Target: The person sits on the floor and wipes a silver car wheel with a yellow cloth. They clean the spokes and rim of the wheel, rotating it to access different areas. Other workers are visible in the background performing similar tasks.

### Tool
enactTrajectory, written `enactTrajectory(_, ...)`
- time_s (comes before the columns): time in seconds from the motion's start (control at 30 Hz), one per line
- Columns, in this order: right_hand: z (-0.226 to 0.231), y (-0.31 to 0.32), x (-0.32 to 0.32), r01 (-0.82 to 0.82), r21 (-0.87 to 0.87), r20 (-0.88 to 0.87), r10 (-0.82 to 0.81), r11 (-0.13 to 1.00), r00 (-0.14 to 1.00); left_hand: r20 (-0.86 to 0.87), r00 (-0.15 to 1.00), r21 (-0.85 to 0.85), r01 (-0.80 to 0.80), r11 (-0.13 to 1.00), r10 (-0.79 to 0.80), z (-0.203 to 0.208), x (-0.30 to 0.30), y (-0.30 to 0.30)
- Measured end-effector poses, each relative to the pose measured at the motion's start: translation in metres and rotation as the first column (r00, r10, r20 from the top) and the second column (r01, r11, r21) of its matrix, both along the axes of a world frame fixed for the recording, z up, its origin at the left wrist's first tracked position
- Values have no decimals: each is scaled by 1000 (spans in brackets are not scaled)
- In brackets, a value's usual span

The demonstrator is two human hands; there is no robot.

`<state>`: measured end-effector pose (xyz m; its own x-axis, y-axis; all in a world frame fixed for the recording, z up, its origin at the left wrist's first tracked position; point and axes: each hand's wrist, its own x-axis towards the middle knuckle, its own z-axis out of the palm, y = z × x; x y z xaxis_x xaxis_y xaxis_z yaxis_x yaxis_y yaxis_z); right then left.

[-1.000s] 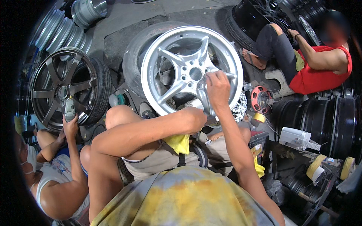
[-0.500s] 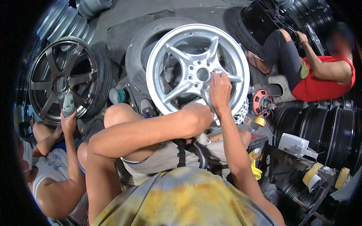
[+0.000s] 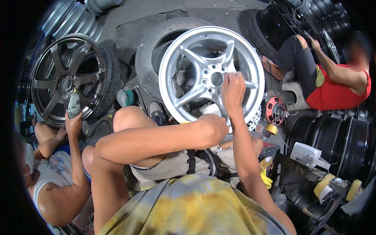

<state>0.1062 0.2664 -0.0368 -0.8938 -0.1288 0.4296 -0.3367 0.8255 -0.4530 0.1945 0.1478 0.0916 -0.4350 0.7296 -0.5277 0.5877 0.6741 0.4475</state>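
A silver alloy wheel rim (image 3: 166, 74) with several spokes stands tilted in front of me, leaning against a worn tire (image 3: 145, 62). My right hand (image 3: 234, 92) is at the rim's hub, on the right side of the centre bore. Its fingers are bunched in a pinch against the metal; whatever sits between them is too small or hidden to name. Lower down, my left hand (image 3: 214, 124) is curled closed by the bottom spoke, its back toward me. The fingertips and anything in them are out of sight.
At left, a co-worker holds a power tool (image 3: 74, 105) against a dark wheel (image 3: 49, 84). Another person in red sits at right beside a black wheel (image 3: 270, 29). Nearby are a red cable reel (image 3: 274, 110), stacked black rims (image 3: 317, 135), tape rolls (image 3: 324, 186) and a green-grey tool (image 3: 125, 98).
The whole view has shifted slightly, so the rim and my hands appear a little farther right. Against the rim, both hands have stayed in nearly the same places.
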Motion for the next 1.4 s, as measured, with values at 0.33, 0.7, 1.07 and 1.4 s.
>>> enactTrajectory(0.33,-3,1,4,50,42,-64,-47,998,997,9,997,-1,-71,997,71,-9,10,5)
enactTrajectory(0.7,9,7,-10,50,73,6,-51,996,999,9,1000,-81,-16,997,17,2,6,8)
enactTrajectory(1.07,2,8,8,0,9,-35,0,1000,999,-39,995,60,-88,994,90,-13,11,3)
enactTrajectory(1.4,0,15,5,-36,-7,-14,36,999,999,-115,989,58,-84,995,90,-12,1,-4)
